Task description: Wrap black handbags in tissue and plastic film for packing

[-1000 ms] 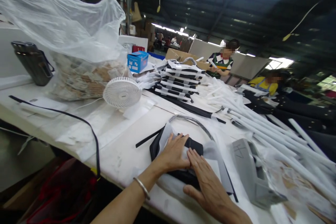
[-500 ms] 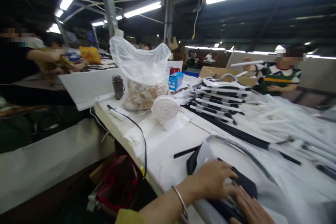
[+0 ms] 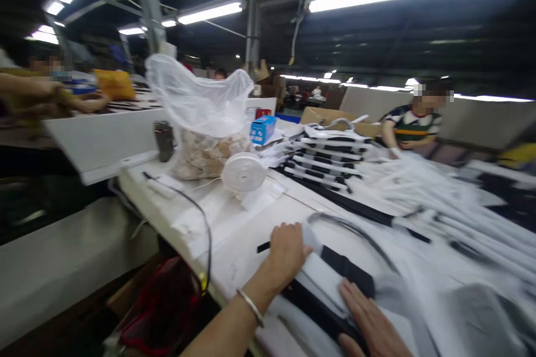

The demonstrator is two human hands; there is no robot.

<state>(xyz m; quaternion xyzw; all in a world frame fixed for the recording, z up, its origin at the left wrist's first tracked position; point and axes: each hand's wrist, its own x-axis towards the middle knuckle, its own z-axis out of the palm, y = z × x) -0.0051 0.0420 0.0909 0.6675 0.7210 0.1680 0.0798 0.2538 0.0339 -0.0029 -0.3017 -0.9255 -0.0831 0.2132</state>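
My left hand (image 3: pixel 288 251), with a bracelet at its wrist, is closed over the far left end of a folded black-and-white fabric piece (image 3: pixel 324 280). Its fingertips are curled out of sight. Flat on the near right part of the same piece lies my right hand (image 3: pixel 371 315), fingers stretched out and holding nothing. A black strip (image 3: pixel 263 247) pokes out left of my left hand. Beyond the piece, a grey curved band (image 3: pixel 360 230) arcs over the table. What the fabric piece is I cannot make out.
A white round fan (image 3: pixel 243 172) stands before a clear bag (image 3: pixel 209 153) of brownish pieces, near a dark flask (image 3: pixel 163 141) and a blue box (image 3: pixel 263 130). Black-and-white strips (image 3: pixel 324 159) are piled behind. A co-worker (image 3: pixel 412 122) sits at right. A black cable (image 3: pixel 201 215) crosses the table's left edge.
My left hand has moved away from my right hand to the far left end of the fabric piece. The white surface between them now shows. The view has swung right.
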